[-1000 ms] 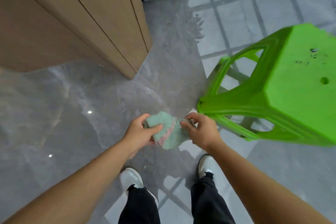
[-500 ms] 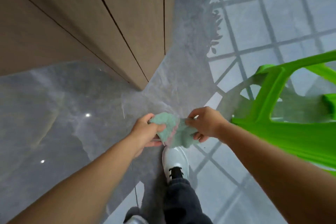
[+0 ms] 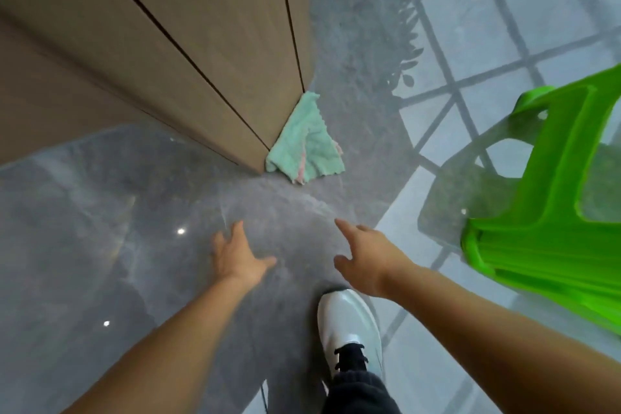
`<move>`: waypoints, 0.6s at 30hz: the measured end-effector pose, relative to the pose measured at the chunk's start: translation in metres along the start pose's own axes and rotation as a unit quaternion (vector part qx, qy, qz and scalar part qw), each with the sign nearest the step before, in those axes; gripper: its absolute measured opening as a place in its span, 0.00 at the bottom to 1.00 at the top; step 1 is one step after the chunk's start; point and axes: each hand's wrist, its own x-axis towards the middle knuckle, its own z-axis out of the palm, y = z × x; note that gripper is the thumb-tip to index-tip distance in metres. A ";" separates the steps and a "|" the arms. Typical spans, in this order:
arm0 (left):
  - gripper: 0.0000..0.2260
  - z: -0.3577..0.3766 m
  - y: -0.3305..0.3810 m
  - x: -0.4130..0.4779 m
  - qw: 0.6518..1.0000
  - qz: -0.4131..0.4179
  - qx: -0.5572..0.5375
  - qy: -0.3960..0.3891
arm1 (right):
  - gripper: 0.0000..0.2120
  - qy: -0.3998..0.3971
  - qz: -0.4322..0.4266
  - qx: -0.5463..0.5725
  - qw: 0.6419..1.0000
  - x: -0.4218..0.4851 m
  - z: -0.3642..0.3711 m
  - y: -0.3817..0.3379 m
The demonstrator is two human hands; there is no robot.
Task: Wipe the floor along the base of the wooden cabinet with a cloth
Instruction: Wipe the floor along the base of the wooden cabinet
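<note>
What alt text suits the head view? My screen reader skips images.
A green cloth lies on the grey floor against the corner of a wooden cabinet. Both hands, left and right, hover open and empty above the floor. A green plastic stool stands at right.

Green cloth [image 3: 307,141] crumpled @ cabinet [image 3: 188,44] corner

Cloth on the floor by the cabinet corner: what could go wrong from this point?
The cloth lies crumpled against the wooden cabinet corner, both hands empty; wiped like that, it may smear rather than clean. The glossy floor looks slippery near the white shoe. The green stool crowds the right hand.
</note>
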 end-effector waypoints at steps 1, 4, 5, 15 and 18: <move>0.46 0.004 0.000 0.013 0.999 0.006 0.000 0.043 | 0.33 0.029 -0.025 -0.028 0.999 0.021 -0.006 -0.004; 0.44 0.022 -0.006 0.051 0.988 0.028 0.033 0.148 | 0.34 0.180 -0.091 -0.122 0.972 0.102 -0.034 -0.022; 0.44 0.031 -0.010 0.060 0.984 0.041 0.058 0.161 | 0.35 0.226 -0.107 -0.168 0.953 0.129 -0.044 -0.028; 0.40 0.082 -0.038 0.088 0.939 0.116 0.123 0.298 | 0.39 0.299 -0.141 -0.125 0.935 0.189 0.002 -0.019; 0.39 0.085 -0.039 0.087 0.936 0.118 0.131 0.303 | 0.37 0.310 -0.163 -0.103 0.931 0.194 -0.015 -0.032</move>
